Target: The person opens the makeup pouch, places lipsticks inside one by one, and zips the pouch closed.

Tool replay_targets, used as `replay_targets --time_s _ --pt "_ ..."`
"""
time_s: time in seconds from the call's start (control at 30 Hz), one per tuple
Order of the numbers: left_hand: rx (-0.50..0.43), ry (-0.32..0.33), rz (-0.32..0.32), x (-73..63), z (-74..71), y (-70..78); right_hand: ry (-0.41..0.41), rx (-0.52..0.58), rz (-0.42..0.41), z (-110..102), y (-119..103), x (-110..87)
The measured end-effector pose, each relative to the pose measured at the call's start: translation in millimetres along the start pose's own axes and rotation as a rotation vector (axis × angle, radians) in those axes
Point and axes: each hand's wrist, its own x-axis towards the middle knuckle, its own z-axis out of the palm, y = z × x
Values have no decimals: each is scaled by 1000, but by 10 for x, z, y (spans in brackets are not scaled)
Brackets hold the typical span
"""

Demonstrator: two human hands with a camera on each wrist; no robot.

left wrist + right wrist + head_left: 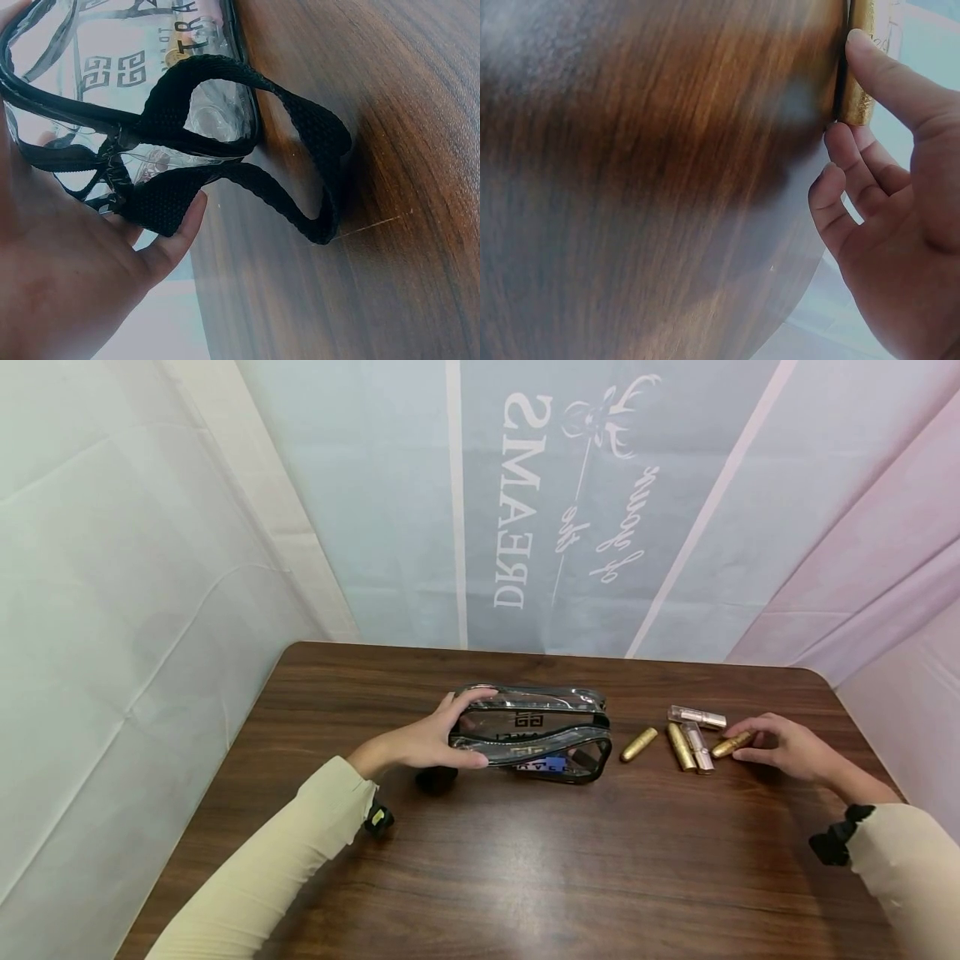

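My left hand (pixel 431 737) grips the left end of a clear zip pouch (pixel 547 747) with black trim, thumb and fingers on its two sides. The pouch's mouth gapes, and a blue item (pixel 551 763) and other small things show inside. In the left wrist view a black strap loop (pixel 315 142) hangs off the pouch's end beside the hand (pixel 82 262). At the right, my right hand (pixel 795 747) pinches a gold lipstick tube (pixel 731 744) between thumb and fingers. The right wrist view shows the thumb lying along this gold tube (pixel 861 82).
Left of the right hand lie two more gold tubes, one alone (pixel 639 745) near the pouch and one (pixel 681 747) beside a clear-capped lipstick (pixel 698 748). Another clear-capped lipstick (pixel 697 717) lies behind them. The brown wooden table (pixel 510 877) ends at a printed curtain (pixel 405 510).
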Motion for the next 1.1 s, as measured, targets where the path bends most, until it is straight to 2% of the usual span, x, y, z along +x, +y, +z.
replay_targets --time_s 0.2,0.47,0.73,1.1 --pt "0 3 12 1 3 1 -17 -26 53 -14 -18 3" --pt "-2 2 29 3 6 9 -3 -36 48 0 -2 -3" --pt "21 14 22 8 8 9 -6 1 40 -19 -15 -11" --pt "16 11 7 0 14 10 -38 66 104 -80 -58 -30"
